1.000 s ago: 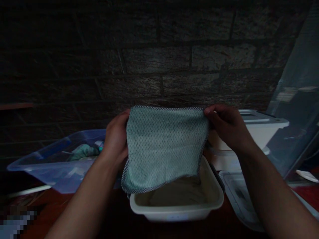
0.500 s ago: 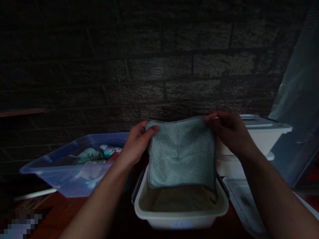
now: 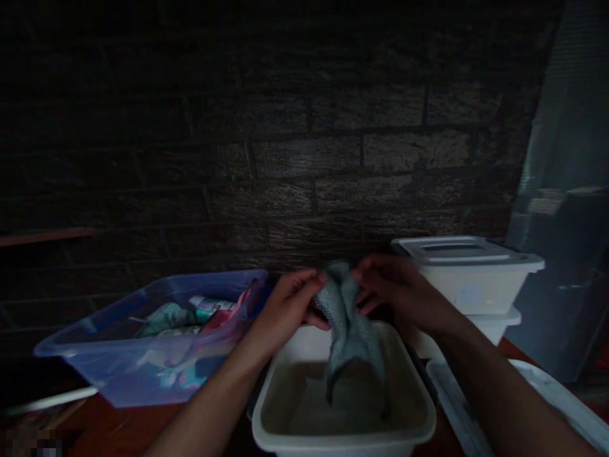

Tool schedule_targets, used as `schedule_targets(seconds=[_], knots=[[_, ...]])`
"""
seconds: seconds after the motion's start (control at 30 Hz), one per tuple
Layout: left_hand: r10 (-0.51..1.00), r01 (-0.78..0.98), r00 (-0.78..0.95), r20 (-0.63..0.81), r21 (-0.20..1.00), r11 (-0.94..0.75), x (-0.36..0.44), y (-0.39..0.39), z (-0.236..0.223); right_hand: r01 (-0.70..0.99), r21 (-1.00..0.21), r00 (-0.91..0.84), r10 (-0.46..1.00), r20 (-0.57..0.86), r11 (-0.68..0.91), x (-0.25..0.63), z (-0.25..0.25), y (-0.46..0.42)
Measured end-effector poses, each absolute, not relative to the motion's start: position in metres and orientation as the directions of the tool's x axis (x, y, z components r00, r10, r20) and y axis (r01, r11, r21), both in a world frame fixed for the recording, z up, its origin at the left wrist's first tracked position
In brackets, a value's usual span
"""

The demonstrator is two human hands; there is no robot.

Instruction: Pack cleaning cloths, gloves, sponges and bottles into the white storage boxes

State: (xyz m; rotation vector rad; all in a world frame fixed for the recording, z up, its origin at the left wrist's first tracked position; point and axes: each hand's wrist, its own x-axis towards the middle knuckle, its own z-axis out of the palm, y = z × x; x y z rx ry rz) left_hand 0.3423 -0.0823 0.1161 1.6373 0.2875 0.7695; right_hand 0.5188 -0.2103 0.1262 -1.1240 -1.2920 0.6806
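A pale green waffle-weave cloth [image 3: 349, 336] with a dark edging hangs folded in half over an open white plastic tub [image 3: 266, 409]. My left hand [image 3: 292, 304] pinches its top from the left. My right hand [image 3: 394, 292] pinches it from the right, and the two hands almost touch. The cloth's lower end reaches into the tub, where a light-coloured cloth lies on the bottom.
A clear bluish bin [image 3: 118, 368] with mixed items stands at the left. Two stacked white lidded boxes [image 3: 476, 273] stand at the right, with a white lid [image 3: 547, 393] lying in front of them. A dark brick wall [image 3: 285, 139] is behind, and a translucent sheet [image 3: 566, 190] leans at the far right.
My hands came together, folding the spread cloth in half. They also dropped lower, so the cloth now dips into the white tub.
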Motion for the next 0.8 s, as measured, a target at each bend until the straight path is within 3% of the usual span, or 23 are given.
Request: schedule_targets(seconds=[0.1, 0.23, 0.3, 0.37, 0.43, 0.6, 0.7, 0.8], knots=[[0.499, -0.225, 0.805, 0.323, 0.943, -0.247, 0.344, -0.091, 0.116, 0.114, -0.938, 0.057, 0.941, 0.334, 0.326, 0.507, 0.122, -0.207], [0.432, -0.242, 0.804, 0.408, 0.889, -0.389, 0.344, -0.088, 0.116, 0.070, -0.919, 0.056, 0.918, 0.393, 0.389, 0.514, 0.122, -0.207], [0.436, -0.251, 0.791, 0.430, 0.877, -0.410, 0.344, -0.085, 0.115, 0.188, -0.852, 0.124, 0.849, 0.514, 0.488, 0.523, 0.124, -0.211], [0.444, -0.253, 0.789, 0.423, 0.884, -0.393, 0.345, -0.084, 0.115, 0.425, -0.709, 0.188, 0.711, 0.678, 0.563, 0.530, 0.126, -0.215], [0.442, -0.263, 0.794, 0.418, 0.891, -0.370, 0.346, -0.086, 0.115, 0.602, -0.576, 0.134, 0.640, 0.756, 0.554, 0.533, 0.127, -0.218], [0.447, -0.237, 0.758, 0.475, 0.839, -0.489, 0.348, -0.088, 0.113, 0.693, -0.578, -0.036, 0.821, 0.570, 0.431, 0.525, 0.123, -0.213], [0.376, -0.233, 0.829, 0.413, 0.867, -0.440, 0.348, -0.083, 0.106, 0.777, -0.534, 0.104, 0.768, 0.631, 0.333, 0.524, 0.121, -0.207], [0.223, -0.194, 0.936, 0.272, 0.929, -0.316, 0.348, -0.078, 0.097, 0.765, -0.583, 0.326, 0.616, 0.717, 0.273, 0.532, 0.124, -0.208]])
